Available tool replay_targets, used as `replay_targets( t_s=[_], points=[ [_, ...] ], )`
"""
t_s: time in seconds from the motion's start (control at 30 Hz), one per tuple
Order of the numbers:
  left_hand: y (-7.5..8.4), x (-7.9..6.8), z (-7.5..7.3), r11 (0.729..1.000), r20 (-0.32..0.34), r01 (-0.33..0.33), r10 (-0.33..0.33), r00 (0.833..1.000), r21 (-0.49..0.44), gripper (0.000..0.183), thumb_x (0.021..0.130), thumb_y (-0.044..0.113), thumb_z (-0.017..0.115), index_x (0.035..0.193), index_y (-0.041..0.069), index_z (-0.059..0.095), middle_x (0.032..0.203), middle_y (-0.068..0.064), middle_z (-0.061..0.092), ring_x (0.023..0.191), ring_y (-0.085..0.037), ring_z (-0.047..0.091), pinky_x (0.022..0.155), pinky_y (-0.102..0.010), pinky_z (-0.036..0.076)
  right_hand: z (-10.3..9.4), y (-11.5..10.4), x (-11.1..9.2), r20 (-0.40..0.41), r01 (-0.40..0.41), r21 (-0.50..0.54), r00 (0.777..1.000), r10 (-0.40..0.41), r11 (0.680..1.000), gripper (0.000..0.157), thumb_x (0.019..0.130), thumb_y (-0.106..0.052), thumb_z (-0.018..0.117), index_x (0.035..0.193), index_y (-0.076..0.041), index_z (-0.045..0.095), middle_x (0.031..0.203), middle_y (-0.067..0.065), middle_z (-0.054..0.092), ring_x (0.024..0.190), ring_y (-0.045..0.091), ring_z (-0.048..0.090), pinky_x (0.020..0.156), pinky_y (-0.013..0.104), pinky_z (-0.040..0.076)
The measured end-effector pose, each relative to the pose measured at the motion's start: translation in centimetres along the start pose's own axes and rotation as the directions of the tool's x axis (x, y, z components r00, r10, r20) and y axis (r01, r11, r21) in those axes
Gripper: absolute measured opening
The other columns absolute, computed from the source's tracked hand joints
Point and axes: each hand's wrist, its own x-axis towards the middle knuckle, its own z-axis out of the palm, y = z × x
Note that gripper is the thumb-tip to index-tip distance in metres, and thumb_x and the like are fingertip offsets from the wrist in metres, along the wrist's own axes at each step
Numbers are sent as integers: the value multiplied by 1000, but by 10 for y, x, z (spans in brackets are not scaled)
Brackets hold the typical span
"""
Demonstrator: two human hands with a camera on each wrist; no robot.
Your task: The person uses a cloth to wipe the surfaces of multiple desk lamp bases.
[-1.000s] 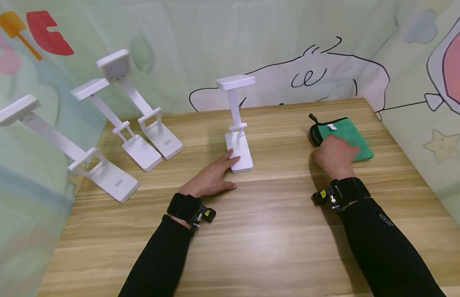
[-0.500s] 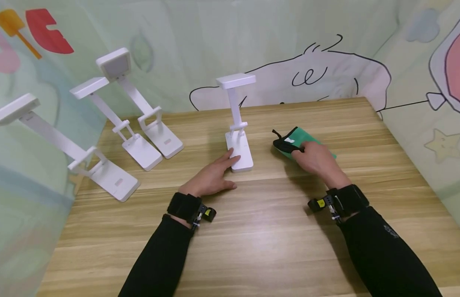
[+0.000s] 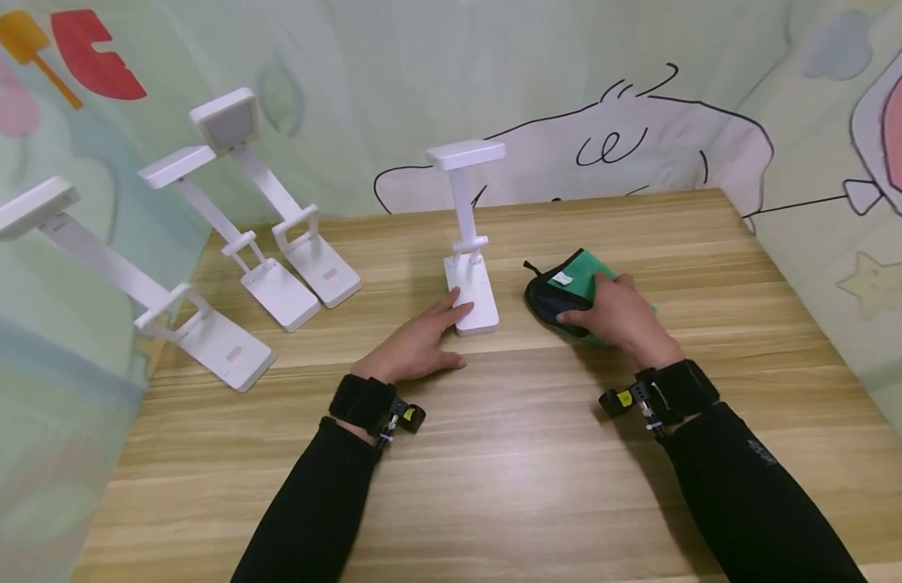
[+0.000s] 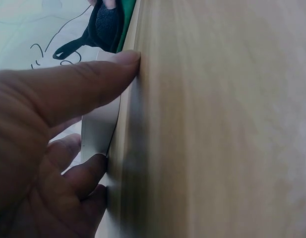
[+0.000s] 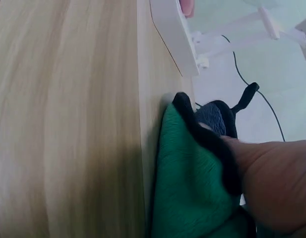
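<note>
A white desk lamp [image 3: 473, 291] stands upright near the table's middle. My left hand [image 3: 414, 344] rests its fingers on the lamp's base, with the thumb held apart on the wood. To the right lies a folded green cloth [image 3: 585, 271] with black edging, a dark inner side, a white tag and a hanging loop. My right hand [image 3: 626, 320] pinches its edge, thumb over the dark side and fingers on the green. The right wrist view shows the thumb [image 5: 276, 173] against the green cloth [image 5: 187, 173]; the other fingers are hidden there.
Three more white lamps stand at the left: a front one [image 3: 228, 348], a middle one [image 3: 279, 295] and a rear one [image 3: 323, 271]. A printed fabric backdrop [image 3: 334, 105] rises behind the wooden table [image 3: 509, 470] and along both sides.
My right hand has drawn the green cloth leftward towards the lamp, and its dark inner side now shows more widely. The left hand has stayed on the lamp base.
</note>
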Motion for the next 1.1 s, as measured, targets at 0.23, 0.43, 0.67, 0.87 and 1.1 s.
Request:
replay_targets(
  t_s=[0.23, 0.43, 0.67, 0.87, 1.1],
  points=[
    [0, 0, -1, 1000, -5, -5, 5, 1000, -1, 84, 84, 33, 74, 153, 28, 27, 163, 3, 5, 144, -15, 16, 114, -38, 30, 3, -1, -3, -61, 115, -160, 990, -126, 980, 64, 83, -39, 71, 120, 10, 54, 104, 26, 57, 85, 35, 53, 68, 54, 47],
    [0, -2, -4, 1000, -15, -2, 1, 1000, -16, 80, 85, 37, 72, 152, 26, 30, 163, 1, 8, 144, -17, 18, 114, -39, 30, 9, 1, -9, -154, 197, -175, 962, -224, 965, 28, 79, -24, 72, 88, 0, 60, 85, 18, 62, 75, 32, 56, 70, 58, 45],
    [-1, -2, -10, 1000, -30, -20, 20, 999, -12, 67, 89, 37, 68, 148, 22, 40, 161, -1, 18, 143, -17, 21, 114, -39, 29, 7, 5, -14, -127, 246, -50, 960, -251, 968, 31, 79, -21, 70, 102, -1, 67, 95, 20, 66, 88, 36, 53, 77, 58, 42],
    [-3, 3, -16, 999, -80, -18, 13, 997, -52, 56, 89, 34, 69, 140, 18, 51, 155, -1, 35, 140, -16, 29, 112, -37, 32, 4, 1, -14, -124, 259, 131, 962, -244, 957, 37, 83, -18, 69, 116, -1, 64, 111, 20, 62, 96, 34, 53, 82, 51, 45],
    [-10, 13, -22, 1000, -172, 20, -16, 985, 23, 85, 81, 43, 75, 149, 13, 34, 154, -14, 30, 137, -26, 33, 111, -42, 34, -4, -15, -9, -210, 292, 165, 944, -255, 942, 44, 85, -7, 63, 128, 1, 57, 118, 24, 57, 101, 36, 52, 87, 55, 45]
  ],
)
